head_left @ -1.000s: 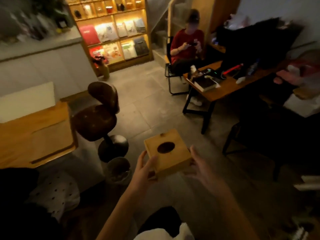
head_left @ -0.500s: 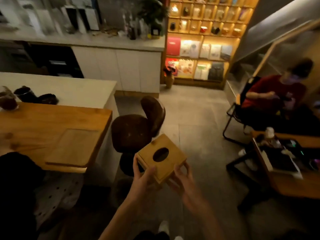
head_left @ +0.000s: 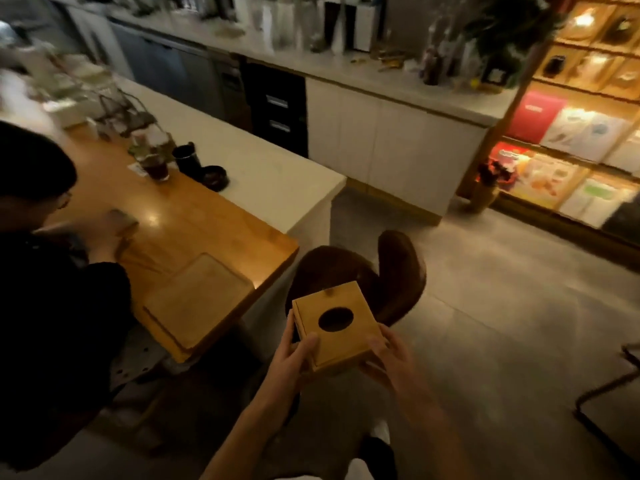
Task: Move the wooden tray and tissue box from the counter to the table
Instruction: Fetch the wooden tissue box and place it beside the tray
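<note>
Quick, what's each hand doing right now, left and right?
Left hand: closed on the wooden tissue box, gripping its left side.
Right hand: closed on the same box, gripping its right side.

Single head cam, fwd and down, close over hands (head_left: 346, 358).

Café: bar counter (head_left: 263, 174), lit merchandise shelves (head_left: 581, 133).

no readable text, shelf packages blurred
</note>
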